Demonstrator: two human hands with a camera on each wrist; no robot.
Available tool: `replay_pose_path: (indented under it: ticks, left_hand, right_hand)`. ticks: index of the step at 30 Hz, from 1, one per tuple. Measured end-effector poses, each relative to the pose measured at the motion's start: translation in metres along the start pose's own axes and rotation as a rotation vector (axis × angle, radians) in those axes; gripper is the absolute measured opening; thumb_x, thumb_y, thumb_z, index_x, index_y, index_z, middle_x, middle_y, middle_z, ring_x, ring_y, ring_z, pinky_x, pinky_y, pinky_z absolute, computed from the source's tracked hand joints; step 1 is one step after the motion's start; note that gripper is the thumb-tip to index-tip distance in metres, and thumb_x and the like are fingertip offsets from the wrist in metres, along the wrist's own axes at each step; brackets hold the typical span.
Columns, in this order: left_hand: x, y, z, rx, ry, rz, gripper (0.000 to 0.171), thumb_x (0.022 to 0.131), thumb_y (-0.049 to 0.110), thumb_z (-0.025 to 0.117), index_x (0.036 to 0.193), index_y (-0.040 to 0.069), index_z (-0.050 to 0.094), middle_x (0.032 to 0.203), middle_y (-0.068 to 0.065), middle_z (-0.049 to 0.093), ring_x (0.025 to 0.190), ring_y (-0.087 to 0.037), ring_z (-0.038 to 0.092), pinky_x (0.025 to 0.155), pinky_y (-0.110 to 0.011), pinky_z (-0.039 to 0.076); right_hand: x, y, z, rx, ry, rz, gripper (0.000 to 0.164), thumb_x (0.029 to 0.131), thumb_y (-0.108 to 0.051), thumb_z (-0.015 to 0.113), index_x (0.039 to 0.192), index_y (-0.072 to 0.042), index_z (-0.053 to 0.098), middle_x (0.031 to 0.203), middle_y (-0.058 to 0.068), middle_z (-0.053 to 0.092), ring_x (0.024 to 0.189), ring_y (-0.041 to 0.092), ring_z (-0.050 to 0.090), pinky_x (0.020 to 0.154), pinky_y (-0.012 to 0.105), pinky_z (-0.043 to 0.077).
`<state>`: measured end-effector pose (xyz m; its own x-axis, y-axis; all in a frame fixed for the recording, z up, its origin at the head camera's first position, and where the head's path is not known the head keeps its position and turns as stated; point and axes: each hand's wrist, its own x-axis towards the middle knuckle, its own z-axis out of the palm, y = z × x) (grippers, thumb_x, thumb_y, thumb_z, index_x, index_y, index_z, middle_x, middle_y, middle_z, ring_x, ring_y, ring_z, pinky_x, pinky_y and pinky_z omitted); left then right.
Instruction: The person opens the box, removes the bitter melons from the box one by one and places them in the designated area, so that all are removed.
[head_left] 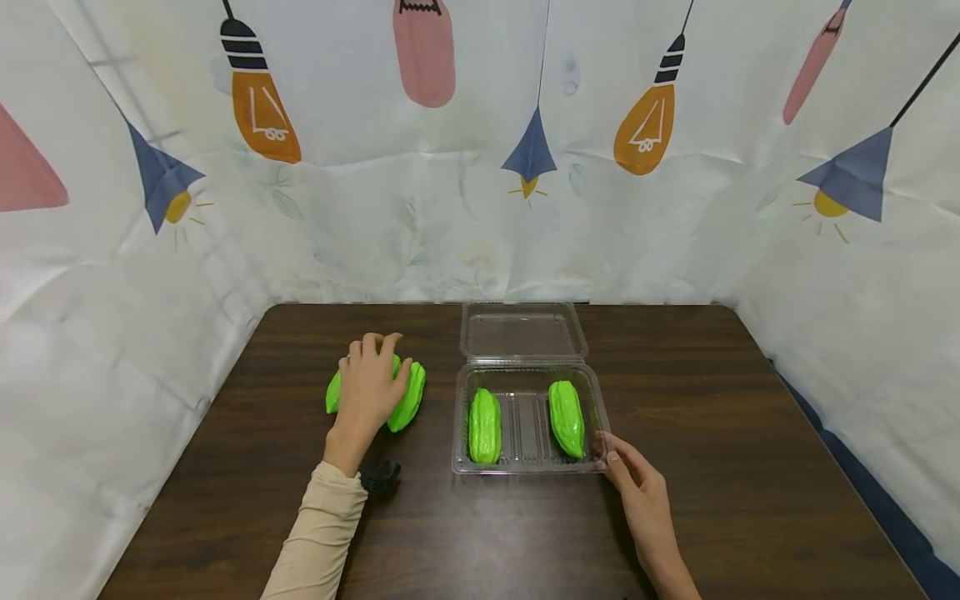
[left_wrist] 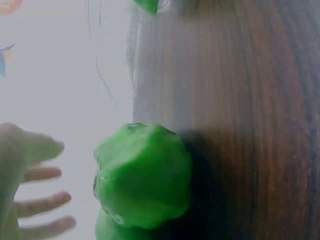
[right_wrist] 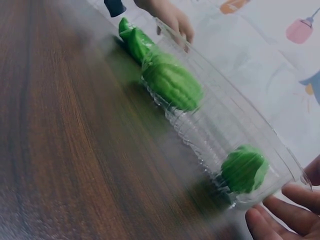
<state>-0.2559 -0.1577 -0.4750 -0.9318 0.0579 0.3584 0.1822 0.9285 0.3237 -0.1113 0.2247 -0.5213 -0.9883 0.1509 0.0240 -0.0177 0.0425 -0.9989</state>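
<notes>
In the head view my left hand (head_left: 369, 385) is over bright green ridged gourds (head_left: 408, 398) on the left of the table, partly covering them. The left wrist view has its spread fingers (left_wrist: 42, 205) apart from the nearest gourd (left_wrist: 142, 175), holding nothing. A clear plastic clamshell box (head_left: 525, 468) lies with its lid folded back. Inside it, one gourd (head_left: 484, 427) lies at the left and another (head_left: 566, 418) at the right. My right hand (head_left: 637, 492) pinches the box's near right corner; in the right wrist view its fingers (right_wrist: 287, 215) are at the wall.
The box's see-through lid (head_left: 523, 332) lies toward the far edge of the dark wooden table (head_left: 712, 400). White patterned cloth (head_left: 450, 225) hangs behind and at both sides. A dark band (head_left: 381, 475) is around the left wrist.
</notes>
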Motion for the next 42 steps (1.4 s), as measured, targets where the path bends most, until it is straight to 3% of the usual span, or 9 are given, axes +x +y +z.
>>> replay_pose_path:
  ticks: [9, 16, 22, 26, 30, 36, 42]
  left_hand:
    - [0.001, 0.022, -0.007, -0.060, -0.012, 0.274, 0.054, 0.102, 0.032, 0.069, 0.149, 0.010, 0.054, 0.144, -0.022, 0.052, 0.136, -0.045, 0.048, 0.105, -0.062, 0.048]
    - [-0.001, 0.042, -0.013, -0.160, -0.099, 0.585, 0.051, 0.100, 0.030, 0.072, 0.146, 0.014, 0.058, 0.144, -0.012, 0.055, 0.136, -0.033, 0.053, 0.108, -0.053, 0.051]
    - [-0.003, 0.060, -0.011, -0.114, -0.189, 0.769, 0.052, 0.098, 0.039, 0.073, 0.144, 0.018, 0.060, 0.142, -0.009, 0.058, 0.133, -0.029, 0.056, 0.104, -0.050, 0.054]
    - [-0.006, 0.071, -0.007, -0.042, -0.308, 0.838, 0.054, 0.099, 0.047, 0.069, 0.145, 0.021, 0.060, 0.145, -0.007, 0.057, 0.136, -0.028, 0.054, 0.105, -0.050, 0.053]
    - [-0.006, 0.079, 0.000, 0.078, -0.415, 0.865, 0.060, 0.099, 0.056, 0.064, 0.149, 0.022, 0.057, 0.150, -0.006, 0.055, 0.142, -0.030, 0.051, 0.113, -0.050, 0.049]
    - [-0.008, 0.086, 0.005, 0.188, -0.528, 0.878, 0.062, 0.098, 0.062, 0.062, 0.148, 0.026, 0.058, 0.155, -0.008, 0.054, 0.149, -0.034, 0.045, 0.124, -0.052, 0.037]
    - [-0.008, 0.092, 0.011, 0.225, -0.594, 0.926, 0.059, 0.099, 0.062, 0.060, 0.146, 0.027, 0.060, 0.156, -0.006, 0.053, 0.151, -0.031, 0.044, 0.124, -0.053, 0.037]
  right_hand:
    - [0.000, 0.001, -0.001, -0.029, 0.009, 0.002, 0.042, 0.110, -0.022, 0.055, 0.145, 0.002, 0.056, 0.138, -0.009, 0.065, 0.121, 0.001, 0.066, 0.098, 0.016, 0.056]
    - [0.000, 0.000, -0.002, -0.025, 0.007, 0.002, 0.043, 0.110, -0.021, 0.055, 0.145, 0.003, 0.056, 0.136, -0.013, 0.066, 0.120, 0.001, 0.066, 0.098, 0.016, 0.056]
    - [0.000, 0.000, -0.002, -0.021, 0.009, 0.002, 0.043, 0.110, -0.020, 0.055, 0.146, 0.004, 0.055, 0.135, -0.017, 0.065, 0.120, 0.000, 0.066, 0.098, 0.016, 0.056]
    - [0.000, 0.000, -0.001, -0.015, 0.007, 0.018, 0.044, 0.110, -0.021, 0.055, 0.146, 0.004, 0.055, 0.134, -0.019, 0.065, 0.121, -0.002, 0.065, 0.098, 0.016, 0.055]
    - [0.000, 0.001, -0.001, -0.033, 0.014, 0.031, 0.044, 0.110, -0.023, 0.056, 0.145, 0.002, 0.056, 0.135, -0.016, 0.065, 0.121, -0.001, 0.066, 0.098, 0.017, 0.056]
    - [-0.001, 0.001, -0.001, -0.050, 0.014, 0.035, 0.043, 0.110, -0.024, 0.056, 0.145, 0.000, 0.057, 0.140, -0.006, 0.064, 0.122, 0.001, 0.065, 0.098, 0.017, 0.056]
    - [0.000, -0.001, -0.002, -0.040, 0.016, 0.038, 0.043, 0.109, -0.025, 0.056, 0.145, -0.001, 0.058, 0.139, -0.008, 0.065, 0.122, 0.000, 0.066, 0.098, 0.016, 0.056]
